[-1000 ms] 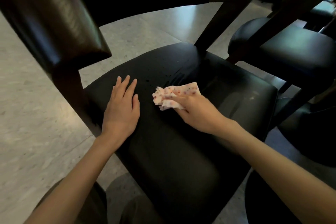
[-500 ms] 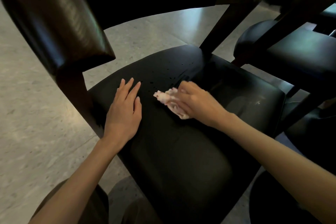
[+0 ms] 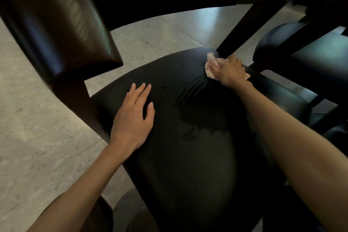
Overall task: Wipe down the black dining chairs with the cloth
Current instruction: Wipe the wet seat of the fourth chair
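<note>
black chair (image 3: 188,165), pale pink cloth (image 3: 212,63), speckled floor (image 3: 37,118)

The left hand (image 3: 131,118) is laid flat on the chair seat (image 3: 188,165), left of centre; the cloth (image 3: 211,64) is held under the right hand (image 3: 228,73) at the far corner — beside the backrest post (image 3: 237,30).

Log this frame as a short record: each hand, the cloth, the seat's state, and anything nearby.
Left hand: flat on the chair seat, fingers straight
Right hand: holds the cloth down at the seat's far corner, by the back post
Seat surface: droplets and wet streaks between the hands
Nearby: second black chair to the right; speckled floor
</note>
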